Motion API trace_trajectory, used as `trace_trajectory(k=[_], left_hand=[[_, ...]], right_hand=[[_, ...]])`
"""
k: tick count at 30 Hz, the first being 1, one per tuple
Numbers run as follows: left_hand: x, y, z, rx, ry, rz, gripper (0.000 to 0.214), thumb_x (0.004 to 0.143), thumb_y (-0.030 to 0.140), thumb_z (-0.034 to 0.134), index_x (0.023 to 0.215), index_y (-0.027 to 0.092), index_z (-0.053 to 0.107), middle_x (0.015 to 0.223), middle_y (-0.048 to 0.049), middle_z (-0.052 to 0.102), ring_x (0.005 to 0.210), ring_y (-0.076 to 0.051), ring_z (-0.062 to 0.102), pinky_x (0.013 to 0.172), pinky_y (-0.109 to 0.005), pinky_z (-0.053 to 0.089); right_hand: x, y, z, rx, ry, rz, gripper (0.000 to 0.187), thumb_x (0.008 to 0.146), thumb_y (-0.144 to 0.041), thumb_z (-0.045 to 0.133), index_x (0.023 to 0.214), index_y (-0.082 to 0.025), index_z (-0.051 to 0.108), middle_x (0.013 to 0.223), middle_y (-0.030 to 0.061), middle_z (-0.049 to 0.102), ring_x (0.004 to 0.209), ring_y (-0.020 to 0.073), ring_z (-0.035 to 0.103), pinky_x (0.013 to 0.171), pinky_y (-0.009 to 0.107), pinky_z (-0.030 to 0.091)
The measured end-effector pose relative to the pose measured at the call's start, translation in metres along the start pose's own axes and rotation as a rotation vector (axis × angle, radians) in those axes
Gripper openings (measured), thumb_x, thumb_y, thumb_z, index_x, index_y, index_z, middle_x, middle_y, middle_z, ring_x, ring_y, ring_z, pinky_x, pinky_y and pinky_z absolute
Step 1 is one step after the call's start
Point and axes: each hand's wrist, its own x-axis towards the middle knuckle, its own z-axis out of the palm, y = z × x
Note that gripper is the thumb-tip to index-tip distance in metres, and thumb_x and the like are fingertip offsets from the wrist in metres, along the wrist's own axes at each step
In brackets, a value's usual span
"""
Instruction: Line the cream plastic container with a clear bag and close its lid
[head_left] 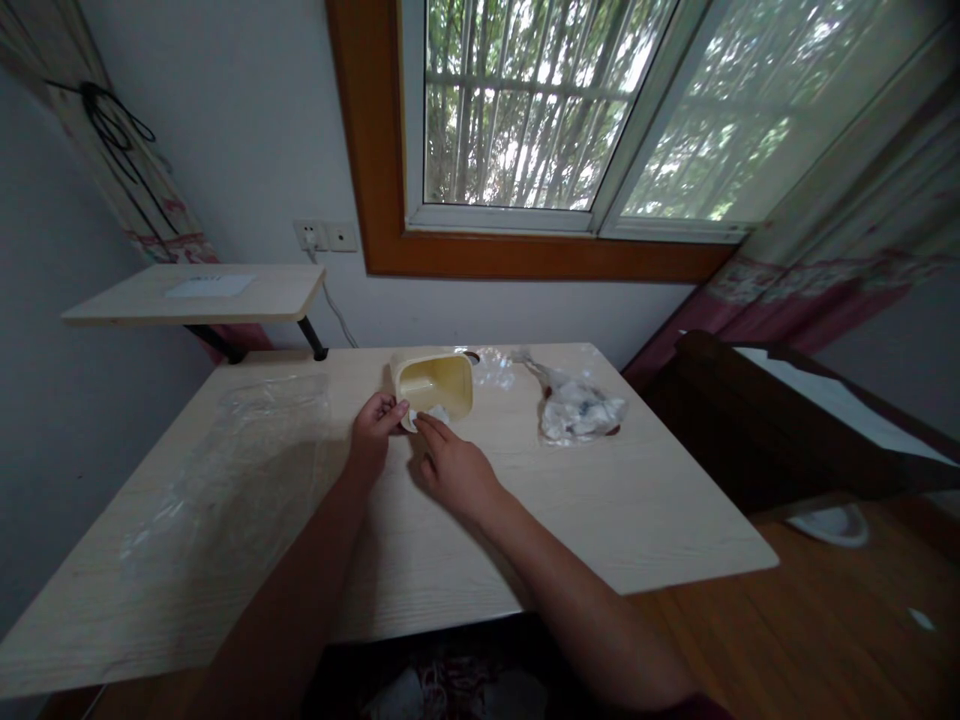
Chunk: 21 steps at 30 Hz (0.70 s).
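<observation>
A pale yellow plastic container (437,383) is tilted on the table, its open side turned toward me. My left hand (373,425) is closed on its near left corner, thumb and fingers pinching the rim. At the near rim, my right hand (455,462) presses a small white tissue (437,412) against the container with its fingertips. The fingers partly cover the tissue.
A clear plastic sheet (232,470) lies flat on the table (600,545) at left. A clear bag with white crumpled contents (577,408) sits to the right, with more clear plastic (495,368) behind. A raised shelf (135,300) stands at the back left.
</observation>
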Motion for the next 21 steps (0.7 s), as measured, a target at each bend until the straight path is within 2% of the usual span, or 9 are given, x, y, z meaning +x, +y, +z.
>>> trace_trajectory(k=[4, 13, 18, 21], left_hand=[[-0.001, 0.002, 0.002, -0.008, 0.001, -0.001, 0.04, 0.067, 0.048, 0.083, 0.078, 0.018, 0.058, 0.067, 0.003, 0.06, 0.059, -0.012, 0.059, 0.058, -0.025, 0.056], [0.001, -0.002, 0.001, -0.008, 0.008, 0.01, 0.043, 0.068, 0.05, 0.083, 0.08, 0.018, 0.057, 0.069, 0.0032, 0.06, 0.059, -0.012, 0.061, 0.058, -0.026, 0.058], [-0.001, 0.0, 0.002, 0.008, 0.0, 0.01, 0.043, 0.068, 0.051, 0.083, 0.078, 0.018, 0.057, 0.068, 0.0031, 0.059, 0.059, -0.012, 0.06, 0.057, -0.026, 0.057], [-0.003, 0.001, 0.003, 0.003, -0.014, 0.005, 0.042, 0.068, 0.049, 0.083, 0.077, 0.018, 0.056, 0.068, 0.0036, 0.058, 0.06, -0.012, 0.06, 0.058, -0.025, 0.057]], right_hand=[[0.0, -0.002, 0.0, 0.009, 0.007, -0.013, 0.066, 0.09, -0.02, 0.048, 0.155, -0.02, 0.041, 0.162, 0.0084, 0.042, 0.126, 0.0237, 0.063, 0.1, 0.036, 0.056], [0.002, 0.019, -0.008, -0.208, -0.009, 0.157, 0.063, 0.091, -0.023, 0.049, 0.154, -0.021, 0.043, 0.162, 0.0124, 0.041, 0.106, 0.0282, 0.073, 0.084, 0.043, 0.061], [0.0, 0.009, -0.002, -0.21, -0.004, 0.136, 0.064, 0.092, -0.024, 0.047, 0.155, -0.019, 0.04, 0.164, 0.0137, 0.038, 0.101, 0.0281, 0.074, 0.081, 0.043, 0.061], [-0.001, -0.001, 0.002, -0.137, -0.002, 0.073, 0.065, 0.091, -0.024, 0.048, 0.155, -0.019, 0.04, 0.164, 0.0119, 0.039, 0.106, 0.0271, 0.073, 0.086, 0.041, 0.061]])
